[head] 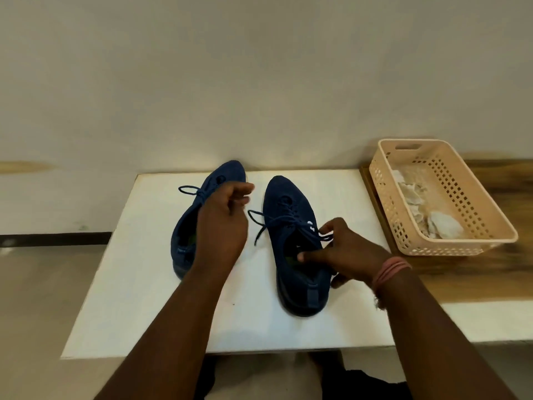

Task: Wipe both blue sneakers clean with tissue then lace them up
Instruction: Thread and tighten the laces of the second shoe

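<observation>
Lacing is best finished by drawing both ends evenly while the right sneaker [297,249] is pinned flat near the desk's [121,307] middle. The right hand [343,249] grips its collar, apparently pinching a lace loop; the left hand [223,217] hovers loosely curled, empty, over the left sneaker [187,226] toward the far edge.

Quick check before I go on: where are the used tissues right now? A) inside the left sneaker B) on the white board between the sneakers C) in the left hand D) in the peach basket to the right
D: the crumpled tissues lie inside the peach perforated basket, right of the white board.
</observation>
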